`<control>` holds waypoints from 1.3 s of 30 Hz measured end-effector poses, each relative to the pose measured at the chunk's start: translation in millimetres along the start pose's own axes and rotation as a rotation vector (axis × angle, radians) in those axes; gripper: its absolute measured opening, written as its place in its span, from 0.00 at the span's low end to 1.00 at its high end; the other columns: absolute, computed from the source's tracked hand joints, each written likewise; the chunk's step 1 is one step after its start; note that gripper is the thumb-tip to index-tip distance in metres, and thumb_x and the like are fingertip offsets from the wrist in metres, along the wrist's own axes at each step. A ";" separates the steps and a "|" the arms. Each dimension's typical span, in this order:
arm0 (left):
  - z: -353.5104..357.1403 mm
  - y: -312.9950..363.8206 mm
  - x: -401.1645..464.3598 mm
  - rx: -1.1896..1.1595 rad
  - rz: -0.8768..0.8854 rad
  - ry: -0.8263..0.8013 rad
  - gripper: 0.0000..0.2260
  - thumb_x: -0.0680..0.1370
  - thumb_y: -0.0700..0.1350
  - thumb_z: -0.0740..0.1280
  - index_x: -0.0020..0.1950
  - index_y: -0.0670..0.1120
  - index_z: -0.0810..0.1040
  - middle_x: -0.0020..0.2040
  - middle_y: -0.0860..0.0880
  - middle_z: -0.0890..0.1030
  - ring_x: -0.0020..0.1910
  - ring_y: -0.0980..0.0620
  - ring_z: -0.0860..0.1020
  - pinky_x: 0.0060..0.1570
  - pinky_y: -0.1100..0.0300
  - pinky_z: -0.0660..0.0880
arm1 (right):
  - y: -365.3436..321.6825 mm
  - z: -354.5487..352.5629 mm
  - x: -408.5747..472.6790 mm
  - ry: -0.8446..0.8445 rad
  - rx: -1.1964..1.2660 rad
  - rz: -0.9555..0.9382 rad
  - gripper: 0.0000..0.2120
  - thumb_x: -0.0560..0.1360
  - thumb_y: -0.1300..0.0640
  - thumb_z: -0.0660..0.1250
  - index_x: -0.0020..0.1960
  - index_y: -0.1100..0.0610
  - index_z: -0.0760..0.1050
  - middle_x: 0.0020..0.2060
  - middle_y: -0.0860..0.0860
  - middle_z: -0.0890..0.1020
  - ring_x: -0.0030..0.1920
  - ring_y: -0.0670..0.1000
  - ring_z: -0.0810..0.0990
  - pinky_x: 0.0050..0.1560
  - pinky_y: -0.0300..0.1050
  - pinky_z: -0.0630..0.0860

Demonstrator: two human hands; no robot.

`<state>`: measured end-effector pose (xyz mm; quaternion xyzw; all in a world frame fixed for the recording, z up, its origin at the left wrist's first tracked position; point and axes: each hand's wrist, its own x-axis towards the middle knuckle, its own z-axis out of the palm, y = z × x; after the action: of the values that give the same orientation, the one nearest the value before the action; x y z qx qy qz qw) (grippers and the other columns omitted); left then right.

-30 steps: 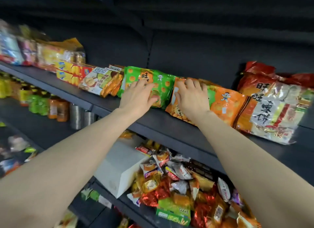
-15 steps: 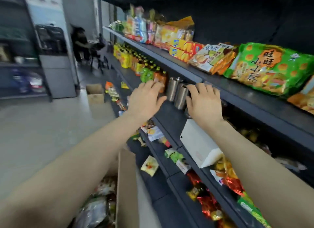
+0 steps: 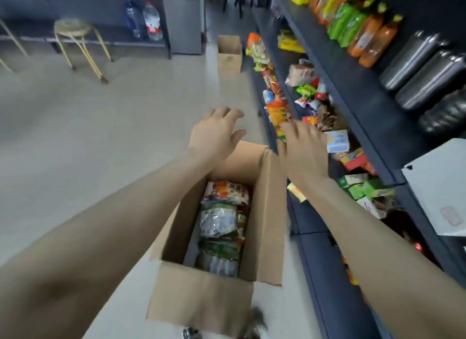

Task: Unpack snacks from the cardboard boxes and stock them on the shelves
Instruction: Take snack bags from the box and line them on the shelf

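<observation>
An open cardboard box (image 3: 264, 217) stands on the floor beside the shelves. Inside it lie several snack bags (image 3: 222, 220), red-and-white at the far end, green and clear ones nearer me. My left hand (image 3: 214, 134) hovers above the box's far end, fingers spread and empty. To its right my right hand (image 3: 303, 149) is over the box's right flap, also empty with fingers apart. The dark shelves (image 3: 378, 126) run along the right, the lower ones holding mixed snack packets (image 3: 310, 96).
A second small cardboard box (image 3: 229, 53) stands on the floor farther along the aisle. Drink bottles (image 3: 358, 23) and steel flasks (image 3: 426, 73) fill an upper shelf. A white box (image 3: 438, 184) sits at right. A stool (image 3: 78, 41) stands on the pale floor at left.
My view swung from the top shelf down to the floor box. Both hands left the snack bags on the shelf and dropped, empty, over the open box.
</observation>
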<state>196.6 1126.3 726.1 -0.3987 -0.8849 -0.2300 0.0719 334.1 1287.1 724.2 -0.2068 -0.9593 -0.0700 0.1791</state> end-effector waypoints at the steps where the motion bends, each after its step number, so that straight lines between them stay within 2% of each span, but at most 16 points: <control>1: 13.3 -15.0 -8.4 -0.008 -0.038 -0.032 0.18 0.80 0.52 0.65 0.70 0.51 0.72 0.65 0.47 0.75 0.64 0.42 0.71 0.55 0.46 0.75 | -9.7 18.4 -3.3 -0.038 0.029 -0.011 0.16 0.78 0.53 0.61 0.63 0.56 0.73 0.56 0.57 0.78 0.55 0.62 0.75 0.53 0.58 0.70; 5: 74.3 -65.9 -43.4 -0.012 -0.134 -0.163 0.20 0.79 0.49 0.66 0.71 0.48 0.72 0.63 0.43 0.76 0.61 0.39 0.72 0.54 0.46 0.72 | -34.6 89.5 -18.3 -0.163 0.065 -0.076 0.16 0.79 0.53 0.59 0.64 0.55 0.72 0.56 0.57 0.78 0.56 0.61 0.77 0.53 0.57 0.73; 8: 123.2 -95.2 -68.4 0.000 -0.200 -0.235 0.19 0.79 0.51 0.66 0.69 0.48 0.73 0.63 0.44 0.76 0.60 0.40 0.74 0.55 0.47 0.73 | -42.4 143.1 -30.2 -0.239 0.149 -0.075 0.18 0.78 0.54 0.65 0.67 0.55 0.72 0.57 0.57 0.78 0.56 0.61 0.77 0.53 0.56 0.73; 11: 173.8 -115.3 -94.7 -0.011 -0.306 -0.321 0.19 0.78 0.51 0.68 0.69 0.50 0.74 0.64 0.46 0.76 0.61 0.41 0.75 0.55 0.48 0.74 | -44.7 200.9 -41.4 -0.361 0.199 -0.071 0.19 0.78 0.54 0.67 0.68 0.54 0.71 0.56 0.56 0.78 0.55 0.60 0.77 0.54 0.55 0.72; 18: 304.3 -164.2 -132.6 -0.009 -0.430 -0.482 0.21 0.80 0.52 0.65 0.72 0.52 0.69 0.67 0.49 0.73 0.64 0.44 0.73 0.58 0.50 0.74 | -42.4 349.4 -67.6 -0.608 0.225 0.000 0.24 0.80 0.52 0.64 0.75 0.52 0.64 0.67 0.55 0.73 0.65 0.57 0.73 0.62 0.54 0.72; 24: 425.4 -211.6 -164.0 -0.037 -0.463 -0.625 0.22 0.80 0.51 0.65 0.74 0.52 0.67 0.69 0.48 0.71 0.64 0.45 0.72 0.57 0.49 0.76 | -43.5 473.1 -101.6 -0.762 0.171 0.044 0.23 0.81 0.50 0.61 0.74 0.51 0.62 0.65 0.53 0.73 0.63 0.56 0.74 0.62 0.52 0.71; 29: 502.6 -246.9 -189.7 -0.072 -0.530 -0.699 0.23 0.80 0.50 0.65 0.75 0.52 0.66 0.71 0.48 0.69 0.66 0.45 0.71 0.60 0.50 0.74 | -51.9 559.1 -119.3 -0.902 0.165 0.141 0.25 0.80 0.54 0.63 0.75 0.53 0.61 0.67 0.56 0.69 0.65 0.59 0.71 0.63 0.54 0.70; 35: 573.8 -283.0 -203.5 -0.177 -0.560 -0.778 0.26 0.79 0.45 0.66 0.76 0.51 0.64 0.75 0.45 0.66 0.69 0.42 0.70 0.65 0.50 0.70 | -55.4 640.6 -126.6 -0.930 0.106 0.139 0.31 0.77 0.60 0.67 0.77 0.54 0.58 0.69 0.58 0.67 0.64 0.61 0.70 0.60 0.55 0.69; 39: 610.0 -301.5 -191.9 -0.215 -0.520 -0.779 0.28 0.79 0.43 0.68 0.77 0.50 0.63 0.77 0.45 0.63 0.72 0.41 0.65 0.69 0.50 0.65 | -51.3 684.0 -104.4 -0.861 0.083 0.103 0.41 0.73 0.63 0.70 0.79 0.52 0.53 0.74 0.59 0.61 0.70 0.62 0.66 0.65 0.56 0.67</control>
<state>137.0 1106.8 21.9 -0.2257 -0.8875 -0.1640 -0.3667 185.9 1344.4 48.8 -0.2572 -0.9369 0.0703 -0.2261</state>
